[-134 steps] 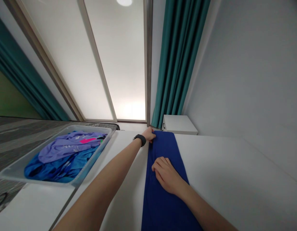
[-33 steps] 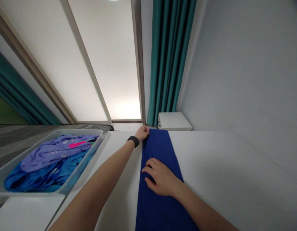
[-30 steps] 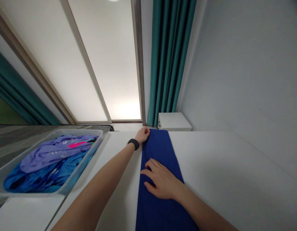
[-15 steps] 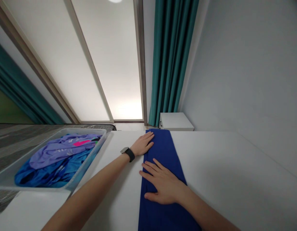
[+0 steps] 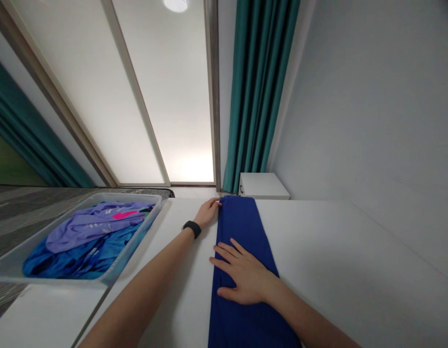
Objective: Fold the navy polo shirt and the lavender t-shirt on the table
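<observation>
A dark blue cloth (image 5: 242, 222), laid as a long strip, runs from the far edge of the white table (image 5: 318, 251) toward me. Flat on its middle lies my right hand (image 5: 242, 273), fingers spread. My left hand (image 5: 208, 211), with a black watch on the wrist, is at the cloth's far left corner. Its fingers are drawn together, with the fingertips on the cloth's edge.
A clear plastic bin (image 5: 118, 270) holding purple and blue clothes (image 5: 89, 229) stands at the left. Beyond the table are a small white cabinet (image 5: 263, 184), a teal curtain (image 5: 262, 96) and frosted door panels (image 5: 169, 96). A wall rises at the right.
My left hand has moved off the cloth's top to its far left corner, and its fingers have closed together. My right hand has stayed in place.
</observation>
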Demonstrator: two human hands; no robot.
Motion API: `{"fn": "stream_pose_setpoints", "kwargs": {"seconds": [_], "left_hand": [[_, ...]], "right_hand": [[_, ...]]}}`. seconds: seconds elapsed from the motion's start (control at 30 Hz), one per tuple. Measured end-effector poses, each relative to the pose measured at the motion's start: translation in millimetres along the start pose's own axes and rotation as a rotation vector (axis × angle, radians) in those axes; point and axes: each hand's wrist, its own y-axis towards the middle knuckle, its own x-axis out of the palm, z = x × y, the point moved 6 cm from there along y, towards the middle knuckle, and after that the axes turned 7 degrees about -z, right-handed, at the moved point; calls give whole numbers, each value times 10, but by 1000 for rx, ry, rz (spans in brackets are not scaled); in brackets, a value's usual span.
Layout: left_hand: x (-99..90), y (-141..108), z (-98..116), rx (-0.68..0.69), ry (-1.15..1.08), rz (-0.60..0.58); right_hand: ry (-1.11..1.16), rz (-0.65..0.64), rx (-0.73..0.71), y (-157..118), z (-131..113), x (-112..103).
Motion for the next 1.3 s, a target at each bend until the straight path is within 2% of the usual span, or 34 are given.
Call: {"fn": "stream_pose_setpoints", "kwargs": {"seconds": [0.13,0.37,0.57,0.8,1.0,1.17,1.3], "left_hand": [[-29,279,-72,-106,-14,18],[83,775,-89,-261,109,44],[173,931,-73,-243,141,47],[140,898,-110,-131,82,101],[151,803,-80,42,94,114],[106,521,-49,143,110,135],[123,145,80,280,154,61]], "right_hand": [[21,-4,6,-7,-1,-9],[52,-8,4,-8,8,-26],[50,10,1,-9,9,-42],[52,-15,5,-21,10,-38],[50,-37,15,-17,-9,-66],[44,-44,16,-15,-4,-50],[40,-31,14,-12,0,-33]]}}
